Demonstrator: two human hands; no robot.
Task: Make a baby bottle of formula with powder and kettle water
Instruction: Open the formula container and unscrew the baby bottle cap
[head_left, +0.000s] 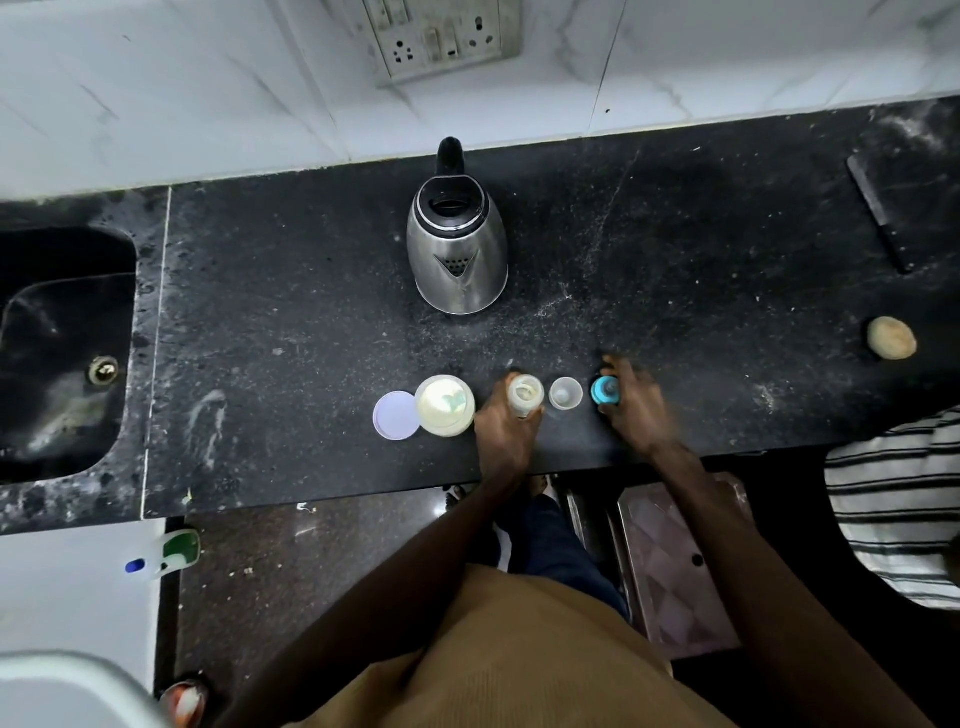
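On the black counter (311, 322) my left hand (501, 426) grips the open baby bottle (525, 395), which stands upright with pale contents inside. To its right stands a clear bottle cap (565, 393). My right hand (636, 410) is closed around the blue teat ring (605, 391) at the cap's right. Left of the bottle sits an open tub of pale formula powder (445, 405), with its lilac lid (396, 415) lying flat beside it. A steel kettle (457, 249) with its lid open stands further back, spout toward me.
A dark sink (62, 343) lies at the left end of the counter. A round beige object (891, 338) sits at the far right, with a dark bar (878, 213) behind it. A striped cloth (893, 509) hangs at the right edge. A wall socket (441, 36) is above the kettle.
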